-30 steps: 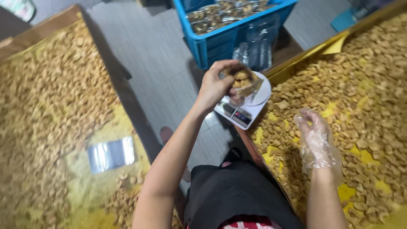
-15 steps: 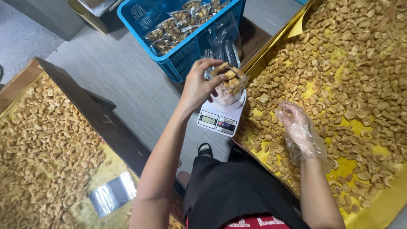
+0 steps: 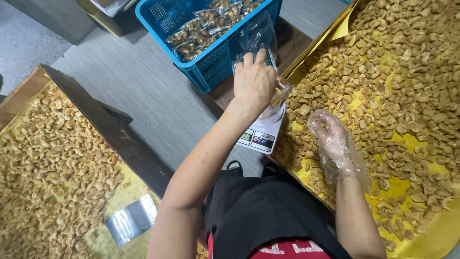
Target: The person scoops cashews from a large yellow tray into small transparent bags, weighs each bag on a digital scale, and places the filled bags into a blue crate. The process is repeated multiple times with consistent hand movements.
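Observation:
My left hand (image 3: 253, 82) is palm down over a small clear bag of cashew-like nuts (image 3: 281, 92) and grips its top. The bag sits on or just above the round pan of a white digital scale (image 3: 261, 137); contact is hidden by the hand. My right hand (image 3: 331, 140) wears a thin clear plastic glove. It rests with fingers apart on the heap of golden nuts (image 3: 402, 81) spread over yellow paper to the right, beside the scale.
A blue plastic crate (image 3: 207, 61) with several filled clear bags stands beyond the scale, with empty clear bags (image 3: 258, 32) at its near corner. A second wood-edged tray of nuts (image 3: 48, 163) lies at the left, a silver foil pouch (image 3: 131, 221) on it. Grey floor lies between.
My left hand has turned from holding the bag up to lying palm down over it at the scale. My gloved right hand has stayed on the nuts.

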